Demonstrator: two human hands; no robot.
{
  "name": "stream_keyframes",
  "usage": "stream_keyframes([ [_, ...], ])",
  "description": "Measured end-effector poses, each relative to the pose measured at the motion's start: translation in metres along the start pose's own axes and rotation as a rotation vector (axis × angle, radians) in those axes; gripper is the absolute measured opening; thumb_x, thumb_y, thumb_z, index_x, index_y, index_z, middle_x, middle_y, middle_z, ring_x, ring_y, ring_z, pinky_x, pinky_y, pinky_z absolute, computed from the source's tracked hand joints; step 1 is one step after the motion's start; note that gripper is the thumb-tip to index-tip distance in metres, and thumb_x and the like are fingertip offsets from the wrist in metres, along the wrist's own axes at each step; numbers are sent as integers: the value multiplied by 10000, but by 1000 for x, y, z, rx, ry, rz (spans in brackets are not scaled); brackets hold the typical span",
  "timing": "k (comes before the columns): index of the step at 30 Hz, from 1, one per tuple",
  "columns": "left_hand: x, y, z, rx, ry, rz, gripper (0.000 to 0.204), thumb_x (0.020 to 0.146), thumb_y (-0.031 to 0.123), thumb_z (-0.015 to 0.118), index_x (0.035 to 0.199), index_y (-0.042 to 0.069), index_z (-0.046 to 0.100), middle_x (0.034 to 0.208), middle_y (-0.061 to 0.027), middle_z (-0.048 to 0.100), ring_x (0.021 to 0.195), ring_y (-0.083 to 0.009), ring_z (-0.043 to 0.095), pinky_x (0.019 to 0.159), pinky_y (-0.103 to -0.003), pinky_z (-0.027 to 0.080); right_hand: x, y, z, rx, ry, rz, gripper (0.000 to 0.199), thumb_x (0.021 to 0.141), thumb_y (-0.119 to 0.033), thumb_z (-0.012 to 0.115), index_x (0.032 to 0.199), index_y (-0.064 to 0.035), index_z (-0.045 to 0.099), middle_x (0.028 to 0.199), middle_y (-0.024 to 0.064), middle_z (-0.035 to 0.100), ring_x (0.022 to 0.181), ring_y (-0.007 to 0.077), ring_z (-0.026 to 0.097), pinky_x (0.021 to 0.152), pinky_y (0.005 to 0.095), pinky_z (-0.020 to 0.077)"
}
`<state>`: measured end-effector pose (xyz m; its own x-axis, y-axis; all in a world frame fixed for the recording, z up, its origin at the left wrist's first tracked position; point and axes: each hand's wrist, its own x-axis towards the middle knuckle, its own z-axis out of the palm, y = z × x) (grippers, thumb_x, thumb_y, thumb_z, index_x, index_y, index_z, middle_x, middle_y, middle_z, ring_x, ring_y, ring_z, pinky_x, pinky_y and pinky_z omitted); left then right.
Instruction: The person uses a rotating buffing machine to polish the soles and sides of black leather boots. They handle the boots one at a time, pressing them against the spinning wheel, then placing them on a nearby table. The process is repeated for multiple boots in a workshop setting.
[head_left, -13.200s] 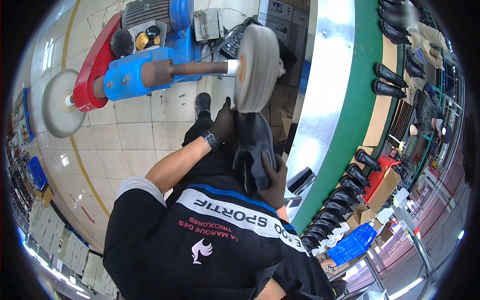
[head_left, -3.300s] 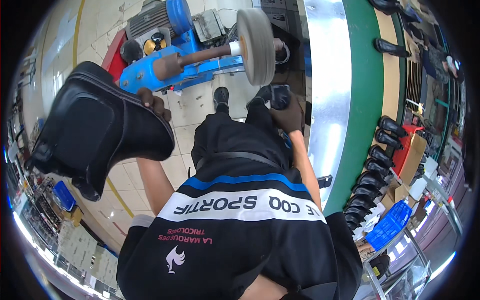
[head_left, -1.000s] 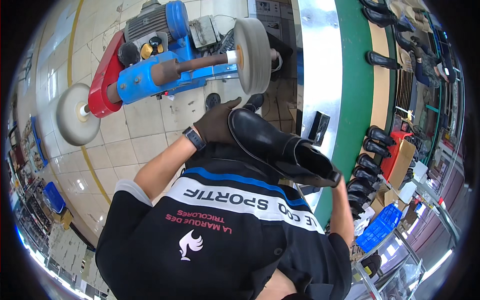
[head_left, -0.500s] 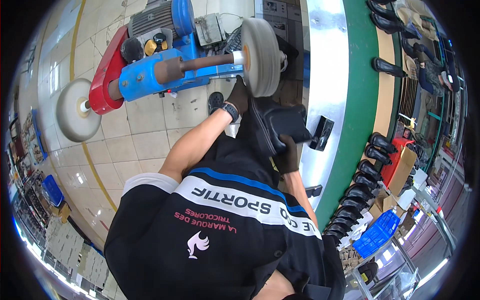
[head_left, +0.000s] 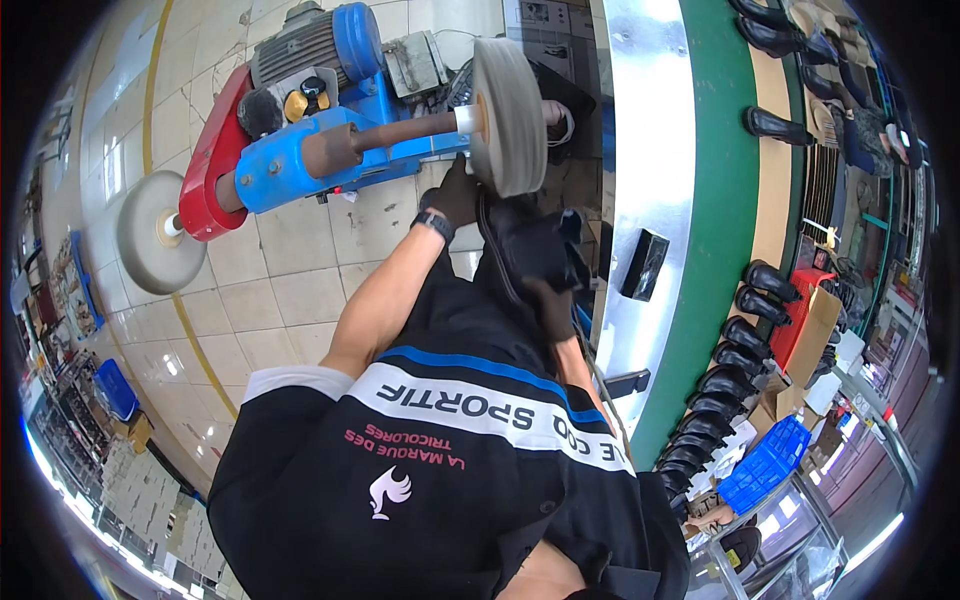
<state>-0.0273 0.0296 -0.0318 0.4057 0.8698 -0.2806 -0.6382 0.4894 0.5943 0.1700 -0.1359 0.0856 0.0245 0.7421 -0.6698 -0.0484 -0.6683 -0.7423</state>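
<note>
A black leather shoe [head_left: 540, 250] is held just below a grey buffing wheel [head_left: 512, 120], whose rim looks blurred. The end of the shoe nearer the wheel is up against its lower edge; whether they touch is hard to tell. My left hand [head_left: 453, 197], in a dark glove and with a watch at the wrist, is closed at the shoe's left side, close beside the wheel, its fingers partly hidden. Gloved too, my right hand [head_left: 552, 308] grips the shoe's near end, in front of my body.
The wheel turns on a blue machine [head_left: 290, 160] with a red guard [head_left: 215, 150]; a second wheel [head_left: 160, 232] stands at its left end. To the right runs a metal ledge [head_left: 650, 130] with a black block [head_left: 645, 263], then a green bench [head_left: 720, 170] bearing several black shoes [head_left: 735, 355].
Both hands and the shoe have shifted slightly left, and the shoe has turned a little in my grip. The view has moved slightly too.
</note>
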Motion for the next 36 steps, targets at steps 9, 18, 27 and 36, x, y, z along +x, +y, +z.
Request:
stream_keyframes([
  [9, -52, 27, 54, -345, 169, -349, 521, 975, 476, 362, 1235, 72, 563, 1215, -104, 630, 1091, -226, 604, 1113, -454, 280, -59, -100, 5, -710, -163, -478, 890, 619, -166, 801, 1418, -62, 424, 1215, 223, 497, 1147, 384, 499, 979, 434, 405],
  [18, -6, -18, 6, 467, 178, -110, 501, 936, 394, 470, 1256, 13, 532, 1237, -162, 602, 1132, -269, 585, 1027, -376, 410, 26, -149, 39, -1456, -270, -539, 783, 627, -274, 759, 1371, -235, 518, 1040, 272, 536, 912, 435, 544, 812, 474, 457],
  [27, 7, -34, -6, 703, 164, -69, 423, 876, 280, 597, 1205, 18, 567, 1211, -166, 618, 1117, -279, 601, 983, -371, 454, 36, -148, 26, -1364, -214, -648, 791, 632, -210, 751, 1382, -200, 497, 1075, 256, 545, 920, 428, 565, 803, 482, 471],
  [36, 9, -59, 5, 523, 324, 107, 366, 844, 228, 615, 1148, 25, 600, 1092, -155, 652, 1031, -275, 636, 908, -354, 501, 37, -67, -27, 120, 69, -3, 373, 770, -159, 699, 1091, 15, 620, 1035, 93, 660, 915, 159, 629, 788, 312, 521],
])
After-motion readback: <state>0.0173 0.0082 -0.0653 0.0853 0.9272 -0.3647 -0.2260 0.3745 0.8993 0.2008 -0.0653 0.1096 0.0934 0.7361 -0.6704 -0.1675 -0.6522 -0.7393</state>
